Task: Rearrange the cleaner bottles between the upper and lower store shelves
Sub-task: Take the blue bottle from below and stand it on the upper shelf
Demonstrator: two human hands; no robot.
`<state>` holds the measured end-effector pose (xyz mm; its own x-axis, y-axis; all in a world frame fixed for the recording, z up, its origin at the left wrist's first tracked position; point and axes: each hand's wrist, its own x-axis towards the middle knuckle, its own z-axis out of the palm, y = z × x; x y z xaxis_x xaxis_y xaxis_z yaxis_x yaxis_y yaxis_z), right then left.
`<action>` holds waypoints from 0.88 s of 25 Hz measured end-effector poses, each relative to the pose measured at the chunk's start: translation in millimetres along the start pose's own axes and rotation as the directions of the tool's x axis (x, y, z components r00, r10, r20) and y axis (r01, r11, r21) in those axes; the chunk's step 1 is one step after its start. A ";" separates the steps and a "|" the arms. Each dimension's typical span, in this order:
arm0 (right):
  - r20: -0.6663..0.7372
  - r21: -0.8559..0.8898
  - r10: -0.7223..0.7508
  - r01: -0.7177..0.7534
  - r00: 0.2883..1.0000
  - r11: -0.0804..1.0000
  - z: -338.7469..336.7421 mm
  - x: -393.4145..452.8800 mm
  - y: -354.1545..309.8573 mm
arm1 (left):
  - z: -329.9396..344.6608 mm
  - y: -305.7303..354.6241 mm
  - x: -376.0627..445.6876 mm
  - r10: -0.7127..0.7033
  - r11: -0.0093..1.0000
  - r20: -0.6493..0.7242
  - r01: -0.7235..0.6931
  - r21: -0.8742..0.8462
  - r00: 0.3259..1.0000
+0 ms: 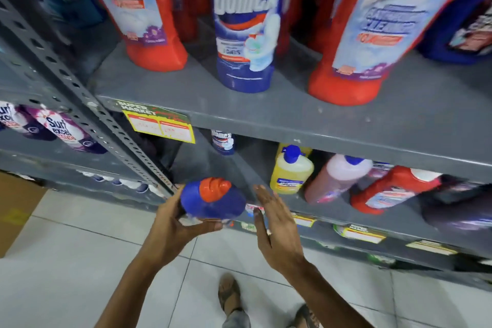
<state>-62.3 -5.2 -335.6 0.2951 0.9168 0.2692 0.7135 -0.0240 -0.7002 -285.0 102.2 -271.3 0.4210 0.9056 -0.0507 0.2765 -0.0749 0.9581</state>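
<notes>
My left hand [173, 224] grips a blue cleaner bottle with an orange cap [213, 198], seen from above, in front of the lower shelf [346, 217]. Just right of the bottle, my right hand [274, 217] is held flat with fingers apart, not touching it. On the upper shelf [292, 120] a blue Domex bottle [245, 24] stands between two red bathroom cleaner bottles [143, 8] [372, 34]. Another small Domex bottle [223, 141] stands deep in the lower shelf.
The lower shelf also holds a yellow bottle [291, 170], a pink bottle [335, 178] and a red bottle [394, 189]. A perforated grey upright [87, 106] stands at the left, with Surf Excel packs [61, 128] beyond it. A cardboard box [16, 208] sits on the tiled floor.
</notes>
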 end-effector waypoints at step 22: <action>-0.363 -0.510 -0.032 -0.169 0.931 0.843 -346.1 23.4 -4.0 | 193.1 326.5 37.8 0.417 0.796 0.026 -0.351 -0.493 0.909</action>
<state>161.8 -121.6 -97.7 0.4822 0.7099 0.5133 0.8759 -0.3791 -0.2985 -12.1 31.4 -14.8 0.5204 0.7808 0.3458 -0.3531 -0.1719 0.9197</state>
